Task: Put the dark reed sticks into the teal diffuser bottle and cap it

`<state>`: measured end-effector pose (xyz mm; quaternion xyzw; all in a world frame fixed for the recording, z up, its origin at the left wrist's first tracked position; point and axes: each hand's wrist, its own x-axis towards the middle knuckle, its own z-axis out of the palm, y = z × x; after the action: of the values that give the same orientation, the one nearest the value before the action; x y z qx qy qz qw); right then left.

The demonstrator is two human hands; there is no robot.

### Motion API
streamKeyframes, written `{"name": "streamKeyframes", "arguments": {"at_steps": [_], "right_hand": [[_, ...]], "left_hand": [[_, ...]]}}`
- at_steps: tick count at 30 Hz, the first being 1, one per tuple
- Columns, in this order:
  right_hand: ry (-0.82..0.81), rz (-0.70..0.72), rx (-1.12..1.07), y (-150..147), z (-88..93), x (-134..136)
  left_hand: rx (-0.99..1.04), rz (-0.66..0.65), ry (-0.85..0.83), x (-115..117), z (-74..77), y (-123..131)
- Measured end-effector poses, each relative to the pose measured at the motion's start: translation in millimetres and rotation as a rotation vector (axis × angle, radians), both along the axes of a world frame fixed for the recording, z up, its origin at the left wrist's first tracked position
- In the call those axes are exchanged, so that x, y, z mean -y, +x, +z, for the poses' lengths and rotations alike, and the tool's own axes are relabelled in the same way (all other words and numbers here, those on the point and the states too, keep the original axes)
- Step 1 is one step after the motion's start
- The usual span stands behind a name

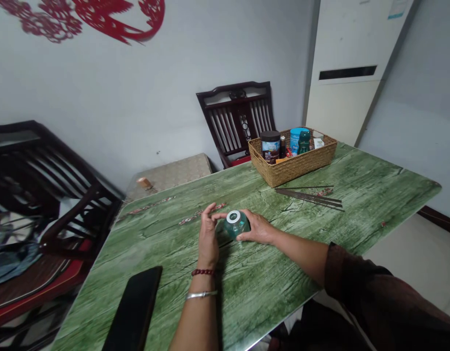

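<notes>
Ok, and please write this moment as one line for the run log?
left hand: touches teal glass jar | right hand: touches jar | jar top: white ring | nearby: thin dark sticks, woven basket

Right now the green wood-grain desk [268, 287] is carrying a wicker basket [292, 163], thin dark sticks [308, 198], a black phone [133, 309] and a teal glass jar [236, 225].

Your head-worn camera, looking forward and down, close above your left hand [208, 234] and right hand [257, 226], facing across the green wood-grain table [268, 297] toward the wall [111, 97]
</notes>
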<state>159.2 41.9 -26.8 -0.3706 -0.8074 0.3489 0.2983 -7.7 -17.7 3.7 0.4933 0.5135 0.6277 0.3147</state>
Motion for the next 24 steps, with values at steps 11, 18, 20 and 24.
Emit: {"name": "streamKeyframes", "arguments": {"at_steps": [11, 18, 20, 24], "right_hand": [[-0.002, 0.003, 0.007, 0, 2.1, 1], [-0.014, -0.015, 0.016, 0, 1.6, 1], [-0.014, -0.016, 0.018, 1, 2.3, 1], [-0.025, -0.018, 0.041, 2, 4.6, 3]], "left_hand": [[-0.026, -0.220, -0.028, 1, 2.5, 14], [0.142, 0.032, 0.076, -7, 14.5, 7], [0.068, 0.119, 0.042, -6, 17.2, -10], [-0.320, 0.224, -0.137, 2, 16.0, -45]]}}
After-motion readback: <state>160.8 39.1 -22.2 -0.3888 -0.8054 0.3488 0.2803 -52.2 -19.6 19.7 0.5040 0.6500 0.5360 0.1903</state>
